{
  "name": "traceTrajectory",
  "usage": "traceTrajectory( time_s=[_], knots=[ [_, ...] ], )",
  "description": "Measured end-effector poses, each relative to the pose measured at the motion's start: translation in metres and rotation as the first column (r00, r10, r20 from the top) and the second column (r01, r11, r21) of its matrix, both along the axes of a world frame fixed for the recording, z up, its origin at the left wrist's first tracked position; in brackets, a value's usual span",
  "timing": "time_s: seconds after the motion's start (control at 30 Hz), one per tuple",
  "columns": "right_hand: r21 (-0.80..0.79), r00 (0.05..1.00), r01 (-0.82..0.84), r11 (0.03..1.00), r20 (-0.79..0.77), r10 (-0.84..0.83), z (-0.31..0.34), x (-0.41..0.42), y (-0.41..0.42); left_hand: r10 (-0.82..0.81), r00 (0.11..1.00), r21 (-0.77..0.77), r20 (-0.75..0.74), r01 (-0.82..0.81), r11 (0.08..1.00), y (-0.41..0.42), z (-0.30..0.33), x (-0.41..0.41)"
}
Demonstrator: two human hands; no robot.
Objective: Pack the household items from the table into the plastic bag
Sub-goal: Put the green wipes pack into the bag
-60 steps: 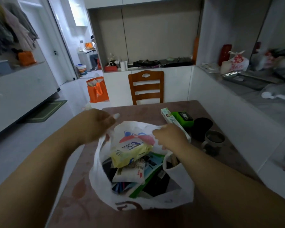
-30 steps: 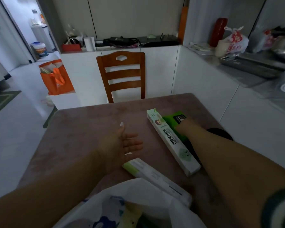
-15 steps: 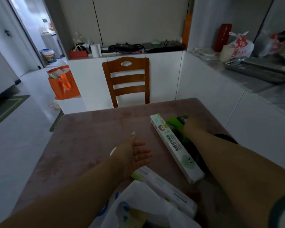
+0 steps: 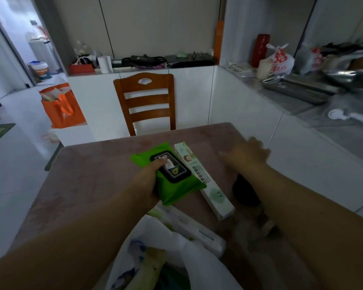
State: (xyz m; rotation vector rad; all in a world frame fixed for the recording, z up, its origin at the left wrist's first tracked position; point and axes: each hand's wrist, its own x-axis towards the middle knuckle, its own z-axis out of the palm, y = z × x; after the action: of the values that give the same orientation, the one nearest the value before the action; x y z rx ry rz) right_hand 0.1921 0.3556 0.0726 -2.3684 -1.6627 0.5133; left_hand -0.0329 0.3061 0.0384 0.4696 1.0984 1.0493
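Kitchen-dining corner, dim light; brown wooden ladder-back chair [image 4: 145, 103] at far side of mottled pink-brown tabletop [image 4: 88, 174].

Item 1: bright green soft pack of wet wipes w/ black flip lid [image 4: 172, 174]. Half a sec ago it lay at far right of table under the right hand; now it's in the left hand [image 4: 147, 185], thumb clamped on the lid, fingers beneath, pack lifted off the table and overlapping the long box. Hand-over done, by the look.

Item 2: long white-and-pale-green cardboard box [image 4: 205, 183], flat on table, just right of the wipes. Not moved.

Item 3: second white box w/ green end [image 4: 189, 229], lying at the bag mouth, partly hidden by it.

Item 4: dark round container [image 4: 245, 191], mostly behind right forearm; type unclear.

Right hand [image 4: 247, 155]: blurred, fingers spread, holding nothing, above table's far right edge.

White printed plastic bag [image 4: 155, 248]: near edge of view, mouth open, contents partly seen.

Status: wipes probably next into bag; boxes and dark container remain. Risk: bag mouth slack, no hand holding it open.
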Motion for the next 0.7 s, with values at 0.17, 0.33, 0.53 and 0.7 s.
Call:
traceTrajectory(
  time_s=[0.17, 0.33, 0.53, 0.7],
  knots=[
    [-0.199, 0.992, -0.067, 0.978, -0.118, 0.044, -0.012, 0.029, -0.018, -0.049, 0.998, 0.008, 0.032, 0.048, 0.999, -0.010, 0.016, 0.004],
    [-0.045, 0.986, -0.052, 0.998, -0.158, 0.044, -0.006, 0.002, -0.027, -0.006, 1.000, 0.030, 0.010, 0.005, 1.000, -0.017, 0.041, -0.001],
    [0.357, 0.675, 0.220, 0.908, -0.727, 0.122, 0.076, -0.039, -0.056, 0.071, 0.997, 0.136, -0.010, -0.069, 0.988, -0.042, 0.092, -0.020],
    [0.280, 0.170, 0.307, 0.910, -0.957, 0.237, 0.122, -0.063, -0.138, 0.051, 0.983, 0.274, -0.175, -0.001, 0.962, -0.100, 0.162, -0.023]
  ],
)
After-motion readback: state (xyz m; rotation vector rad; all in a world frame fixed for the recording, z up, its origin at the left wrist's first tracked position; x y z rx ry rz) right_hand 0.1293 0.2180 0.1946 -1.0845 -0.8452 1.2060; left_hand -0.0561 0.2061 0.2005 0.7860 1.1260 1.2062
